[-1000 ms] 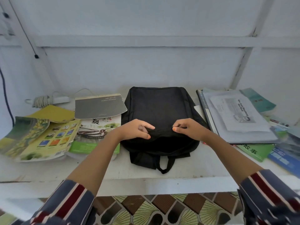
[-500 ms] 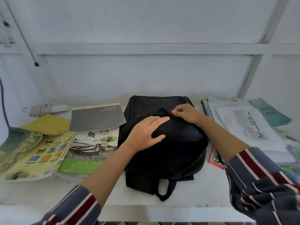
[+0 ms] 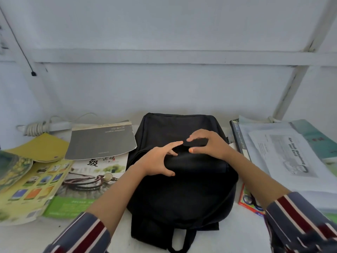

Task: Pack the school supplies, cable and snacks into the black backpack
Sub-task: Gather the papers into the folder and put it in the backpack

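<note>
Head view: the backpack [image 3: 182, 189] lies flat at the middle of the white table [image 3: 242, 232], carry loop toward the person and its far end toward the wall. No opening is visible in it, and nothing is seen packed.

The left hand [image 3: 158, 161] rests on the upper part of the bag with fingers splayed and pressing on the fabric, grasping nothing that can be seen. The right hand [image 3: 209, 145] is arched just beside it, forefinger and thumb curved down onto the cloth. Whether they pinch a zip pull or a fold cannot be told.

A grey book [image 3: 102, 141] lies left of the bag on other booklets, and a stack of papers [image 3: 284, 156] lies to the right. Neither hand touches either.

Assessment: the step in hand is opening the bag, with packing not yet begun. The next move calls for finding the zip, holding the fabric down with one hand and drawing the zip round with the other.
</note>
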